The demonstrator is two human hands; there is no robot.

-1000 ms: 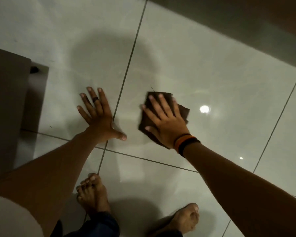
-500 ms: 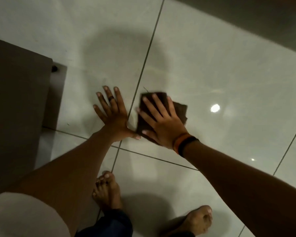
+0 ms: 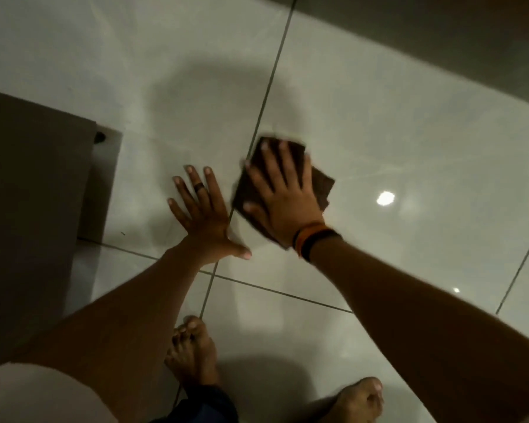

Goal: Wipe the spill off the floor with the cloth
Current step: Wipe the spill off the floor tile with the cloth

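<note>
Nearest the camera, two bare feet stand on the pale glossy floor point(image 3: 394, 141): the left foot point(image 3: 193, 352) at about 6 o'clock on a grout line, the right foot point(image 3: 359, 401) at about 5 o'clock. Both forearms reach away from the body, angling toward each other. The left hand point(image 3: 206, 213) lies flat on the tile with fingers spread and thumb splayed out to the right, holding nothing; a dark ring point(image 3: 199, 187) sits on one finger. Just beside it, at its 2 o'clock, the right hand point(image 3: 283, 190) presses palm-down with fingers fanned over the brown cloth point(image 3: 321, 186), pinning it to the floor across the grout line. Orange and black bands point(image 3: 310, 236) circle the right wrist. No spill can be made out. At 9 o'clock stands a dark furniture panel point(image 3: 34, 193).
</note>
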